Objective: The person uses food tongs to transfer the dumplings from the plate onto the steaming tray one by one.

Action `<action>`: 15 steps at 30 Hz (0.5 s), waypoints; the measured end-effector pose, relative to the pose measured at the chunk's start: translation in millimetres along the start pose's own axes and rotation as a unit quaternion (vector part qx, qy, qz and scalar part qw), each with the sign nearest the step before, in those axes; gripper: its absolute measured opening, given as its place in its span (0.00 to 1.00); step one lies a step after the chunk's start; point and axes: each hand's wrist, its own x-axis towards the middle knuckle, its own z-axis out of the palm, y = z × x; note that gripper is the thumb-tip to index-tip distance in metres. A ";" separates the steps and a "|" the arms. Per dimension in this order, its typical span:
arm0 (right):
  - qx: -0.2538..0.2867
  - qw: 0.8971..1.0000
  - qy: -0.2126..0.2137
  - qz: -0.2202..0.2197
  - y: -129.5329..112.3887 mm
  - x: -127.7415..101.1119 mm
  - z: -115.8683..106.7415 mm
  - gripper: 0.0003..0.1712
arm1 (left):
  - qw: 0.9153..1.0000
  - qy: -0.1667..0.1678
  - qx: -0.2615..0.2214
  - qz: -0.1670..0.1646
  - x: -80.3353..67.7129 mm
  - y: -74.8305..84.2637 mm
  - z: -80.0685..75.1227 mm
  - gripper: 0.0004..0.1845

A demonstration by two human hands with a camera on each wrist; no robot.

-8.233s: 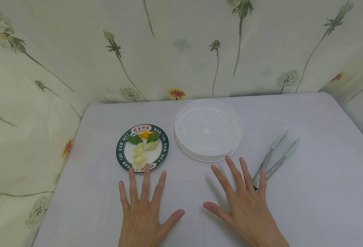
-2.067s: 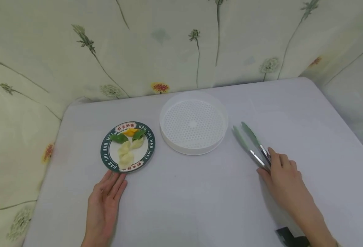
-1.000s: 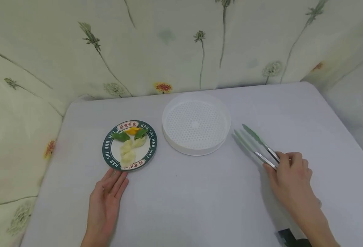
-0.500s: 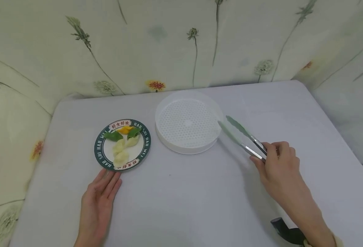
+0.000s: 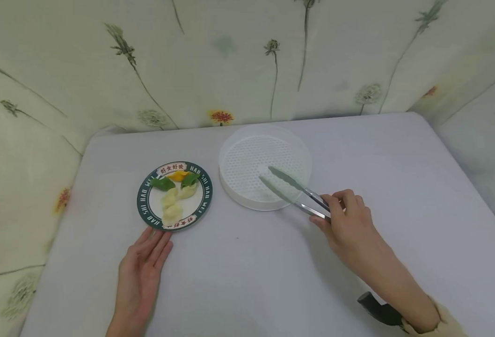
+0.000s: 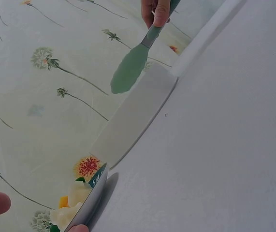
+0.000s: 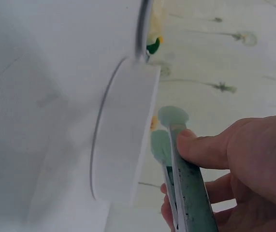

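The right hand (image 5: 348, 224) grips a pair of metal tongs (image 5: 295, 192) by the handle end, thumb and fingers (image 7: 210, 150) curled round both arms and pinching them near the back. The tongs are lifted off the worktop (image 5: 272, 276) and point toward 10 o'clock from the hand. Their two pale green tips stand a narrow gap apart, over the near right part of the white steamer tray (image 5: 236, 140); whether they touch its perforated floor cannot be told. In the right wrist view the tips (image 7: 169, 128) show just beyond the tray's side wall (image 7: 123, 130).

The left hand (image 5: 142, 276) lies flat on the worktop, palm down, with the fingers (image 5: 156, 241) straight and close together, holding nothing. Its fingertips reach the near rim of the plate (image 5: 144, 213) at about 6 o'clock of it; they seem to touch the rim, though that is not certain.

The plate has a dark green rim with white lettering and sits at 9 o'clock of the tray, just beside it but apart. On it lie several dumplings (image 5: 172, 201): pale ones toward the near side, two green ones and an orange one toward the far side.

A pale cloth printed with flowers (image 5: 230, 56) hangs behind and to both sides of the worktop.
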 end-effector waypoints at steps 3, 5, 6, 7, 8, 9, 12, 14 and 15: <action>0.006 1.000 -0.002 -0.012 -5.1 2.5 3.0 0.27 | 1.000 0.003 0.006 0.004 0.0 -0.6 0.6 0.37; 0.010 1.000 -0.007 -0.017 -8.6 4.5 4.8 0.26 | 1.000 0.009 0.008 0.003 -0.3 -0.5 0.8 0.37; 0.011 1.000 -0.009 -0.021 -10.1 5.9 5.7 0.26 | 1.000 0.011 0.007 0.002 -0.4 -0.3 0.7 0.37; 0.014 1.000 -0.010 -0.025 -11.9 7.1 6.7 0.26 | 1.000 0.012 0.006 0.001 -0.6 -0.2 0.7 0.37; 0.016 0.999 -0.011 -0.030 -13.5 8.3 7.6 0.26 | 1.000 0.013 0.005 0.001 -0.6 -0.2 0.7 0.37; 0.016 0.999 -0.008 -0.037 -15.1 9.6 8.6 0.27 | 1.000 0.014 0.002 0.000 -0.6 -0.1 0.8 0.37; 0.016 0.998 0.000 -0.061 -19.8 14.0 12.1 0.28 | 1.000 0.012 -0.004 -0.001 0.0 -0.3 1.5 0.37; 0.014 0.997 0.003 -0.077 -23.4 16.8 14.7 0.29 | 1.000 0.010 -0.007 0.000 0.5 -0.6 2.4 0.37; 0.014 0.996 0.001 -0.085 -25.5 18.3 16.0 0.29 | 1.000 0.009 -0.007 0.001 0.7 -0.6 2.9 0.37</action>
